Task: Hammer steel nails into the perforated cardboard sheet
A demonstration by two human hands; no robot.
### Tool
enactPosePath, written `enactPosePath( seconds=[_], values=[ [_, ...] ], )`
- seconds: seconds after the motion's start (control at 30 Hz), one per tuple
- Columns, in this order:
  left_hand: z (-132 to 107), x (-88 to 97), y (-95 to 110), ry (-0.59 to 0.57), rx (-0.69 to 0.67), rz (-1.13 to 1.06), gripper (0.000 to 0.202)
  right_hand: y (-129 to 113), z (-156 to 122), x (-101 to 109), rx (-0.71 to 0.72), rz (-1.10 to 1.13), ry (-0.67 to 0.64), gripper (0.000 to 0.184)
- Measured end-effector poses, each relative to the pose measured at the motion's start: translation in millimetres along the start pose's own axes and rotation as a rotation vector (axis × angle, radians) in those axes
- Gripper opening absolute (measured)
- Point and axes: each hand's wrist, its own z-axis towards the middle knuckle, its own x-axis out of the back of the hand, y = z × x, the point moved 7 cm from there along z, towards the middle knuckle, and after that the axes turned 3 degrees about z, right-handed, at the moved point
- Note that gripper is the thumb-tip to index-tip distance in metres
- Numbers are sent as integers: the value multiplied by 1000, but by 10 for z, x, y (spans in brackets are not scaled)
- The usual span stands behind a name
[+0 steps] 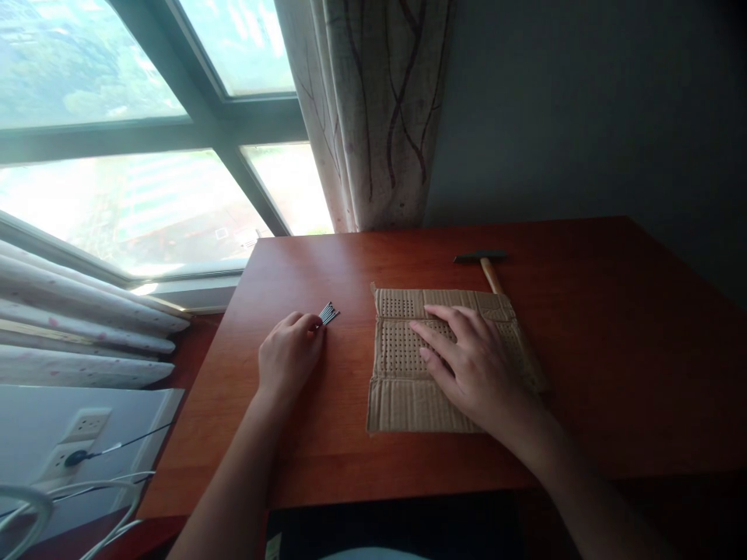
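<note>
A flat piece of brown cardboard (402, 389), punched with rows of small holes, lies on the red-brown wooden table (612, 350). My right hand (472, 362) rests flat on the cardboard with its fingers stretched out. My left hand (290, 354) lies on the table to the left of the cardboard, fingers curled and pinched on a small bundle of metal nails (328, 313) that stick out from its fingertips. A hammer (484, 260) with a dark head and a wooden handle lies just behind the cardboard, its handle partly under the cardboard's edge.
A patterned curtain (373, 117) hangs behind the table beside a large window (117, 117). At lower left are a wall socket (82, 439) with a plugged cable and white cords. A dark wall stands at the right.
</note>
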Motion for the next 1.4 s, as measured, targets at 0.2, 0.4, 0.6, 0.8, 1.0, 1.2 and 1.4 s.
enactPosePath(
  seconds=[0.2,0.4,0.6,0.8,1.0,1.2,1.4],
  values=[
    [-18,24,0,21,26,5,24,-3,4,2,-3,-4,-2,36],
    [7,26,21,59,-20,-19,23,-5,0,-3,-4,-9,-1,36],
    [-1,25,134,112,-166,54,29,0,1,-6,-13,-6,-11,36],
    [-100,42,238,96,-234,191,39,-7,0,9,-15,7,-11,36],
    [-133,7,303,52,-251,179,39,-13,7,9,-7,6,-7,36],
    [-125,-16,270,64,-217,176,46,-9,7,7,-10,3,-10,36],
    [-150,-70,285,41,-222,177,50,-10,7,0,-14,10,-14,37]
  ],
)
